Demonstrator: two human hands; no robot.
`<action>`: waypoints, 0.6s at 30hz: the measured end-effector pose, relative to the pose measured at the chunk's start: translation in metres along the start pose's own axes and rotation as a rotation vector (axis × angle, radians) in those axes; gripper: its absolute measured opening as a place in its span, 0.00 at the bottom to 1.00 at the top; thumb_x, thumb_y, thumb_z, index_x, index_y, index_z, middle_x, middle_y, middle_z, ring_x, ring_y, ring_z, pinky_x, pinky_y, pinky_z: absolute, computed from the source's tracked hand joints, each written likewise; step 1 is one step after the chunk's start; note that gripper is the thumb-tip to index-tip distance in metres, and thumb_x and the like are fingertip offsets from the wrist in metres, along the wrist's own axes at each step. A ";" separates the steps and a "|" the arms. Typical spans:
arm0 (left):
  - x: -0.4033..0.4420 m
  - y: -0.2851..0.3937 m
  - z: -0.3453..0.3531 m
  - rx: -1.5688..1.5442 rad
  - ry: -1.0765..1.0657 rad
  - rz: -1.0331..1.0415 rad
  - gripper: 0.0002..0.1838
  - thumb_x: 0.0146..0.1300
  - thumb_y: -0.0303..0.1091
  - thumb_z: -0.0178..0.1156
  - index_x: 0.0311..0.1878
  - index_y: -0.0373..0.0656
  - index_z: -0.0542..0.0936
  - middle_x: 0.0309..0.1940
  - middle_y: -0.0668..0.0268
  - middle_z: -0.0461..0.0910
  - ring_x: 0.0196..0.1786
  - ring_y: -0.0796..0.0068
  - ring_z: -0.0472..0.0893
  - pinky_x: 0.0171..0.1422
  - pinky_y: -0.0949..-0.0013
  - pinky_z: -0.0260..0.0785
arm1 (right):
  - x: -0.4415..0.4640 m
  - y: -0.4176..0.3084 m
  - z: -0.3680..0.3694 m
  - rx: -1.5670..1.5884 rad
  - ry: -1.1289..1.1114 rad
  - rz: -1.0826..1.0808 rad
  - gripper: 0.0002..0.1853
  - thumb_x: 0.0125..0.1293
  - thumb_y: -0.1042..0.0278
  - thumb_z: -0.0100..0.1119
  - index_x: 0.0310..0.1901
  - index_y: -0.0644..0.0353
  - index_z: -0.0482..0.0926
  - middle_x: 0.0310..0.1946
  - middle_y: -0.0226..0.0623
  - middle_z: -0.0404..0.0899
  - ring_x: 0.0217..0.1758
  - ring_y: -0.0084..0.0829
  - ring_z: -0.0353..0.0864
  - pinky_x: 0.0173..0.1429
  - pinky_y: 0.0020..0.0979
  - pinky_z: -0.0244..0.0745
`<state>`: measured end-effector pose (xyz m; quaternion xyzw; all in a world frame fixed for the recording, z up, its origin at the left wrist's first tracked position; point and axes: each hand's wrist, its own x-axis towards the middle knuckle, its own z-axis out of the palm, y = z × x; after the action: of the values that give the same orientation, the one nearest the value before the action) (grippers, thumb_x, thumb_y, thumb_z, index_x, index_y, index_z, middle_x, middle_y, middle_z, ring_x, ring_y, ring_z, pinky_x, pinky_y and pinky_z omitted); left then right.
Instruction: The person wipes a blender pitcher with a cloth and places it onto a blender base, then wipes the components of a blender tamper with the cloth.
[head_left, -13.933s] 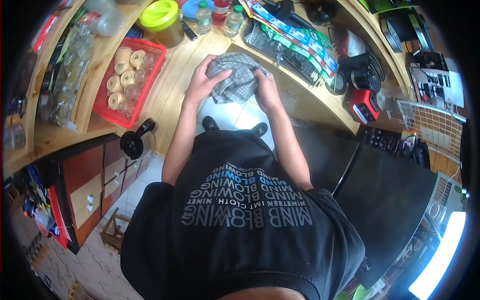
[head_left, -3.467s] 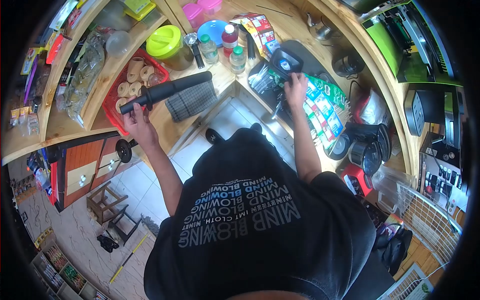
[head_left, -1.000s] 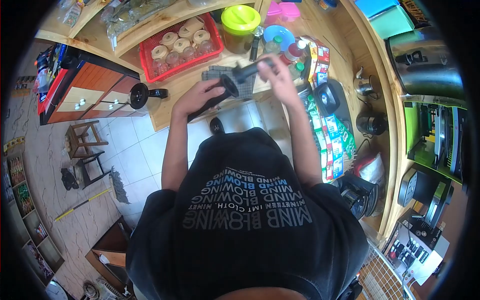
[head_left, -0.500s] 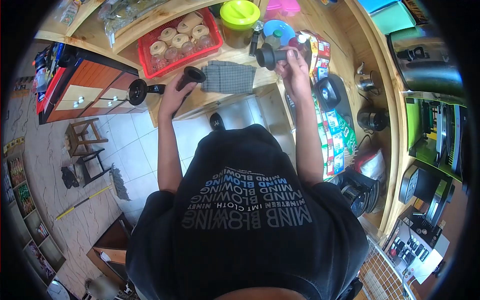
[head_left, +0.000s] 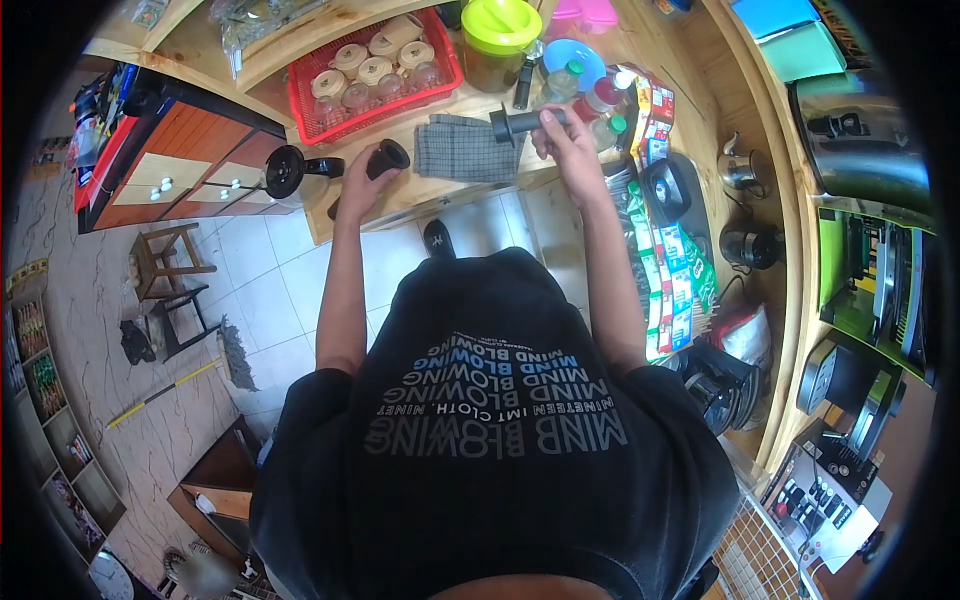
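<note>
A left hand [head_left: 361,190] grips a slanting black tube [head_left: 390,158], mouth upper right; the right hand [head_left: 572,155] grips a flanged black piece [head_left: 520,124] crosswise, flange leftward.

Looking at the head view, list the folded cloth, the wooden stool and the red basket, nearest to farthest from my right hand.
From your right hand:
1. Folded cloth, just to its left.
2. Red basket, farther left on the counter.
3. Wooden stool, far left on the floor.
</note>
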<state>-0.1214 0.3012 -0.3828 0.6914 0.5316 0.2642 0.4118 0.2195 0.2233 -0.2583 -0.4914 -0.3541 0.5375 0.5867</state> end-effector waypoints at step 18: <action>0.022 -0.031 0.038 0.326 0.178 -0.100 0.31 0.55 0.40 0.72 0.63 0.51 0.76 0.56 0.58 0.78 0.61 0.51 0.73 0.68 0.51 0.62 | -0.010 0.011 0.019 -0.143 0.118 0.101 0.12 0.74 0.58 0.59 0.49 0.58 0.77 0.31 0.27 0.76 0.32 0.17 0.73 0.38 0.22 0.67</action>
<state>-0.1007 0.3140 -0.4304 0.6956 0.6353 0.2140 0.2586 0.1970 0.2168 -0.2625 -0.5801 -0.3313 0.5099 0.5419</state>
